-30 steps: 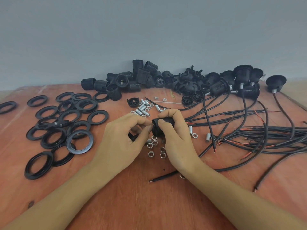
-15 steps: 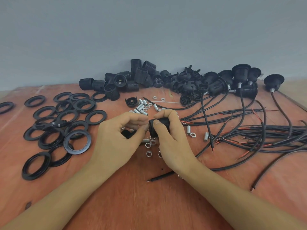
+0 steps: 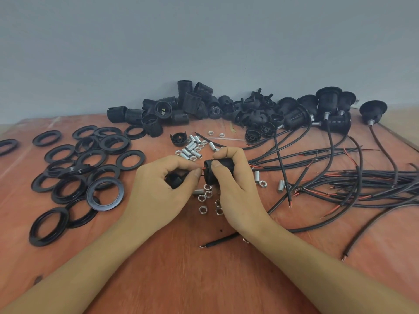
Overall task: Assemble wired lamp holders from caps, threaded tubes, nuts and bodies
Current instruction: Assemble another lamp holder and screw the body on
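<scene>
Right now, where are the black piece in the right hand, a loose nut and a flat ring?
Black piece (image 3: 209, 176): head view, its left end.
Loose nut (image 3: 202, 209): head view, its top face.
Flat ring (image 3: 105, 206): head view, its near rim.

Two hands (image 3: 163, 184), roughly eighteen black rings (image 3: 105, 193), about eleven threaded tubes (image 3: 196, 154) and some fourteen nuts (image 3: 202, 209) share one bench (image 3: 204, 282).

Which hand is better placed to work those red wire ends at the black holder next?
Probably the left hand: its thumb and forefinger pinch the red wire tips right at the mouth of the black body, which the right hand grips.
</scene>
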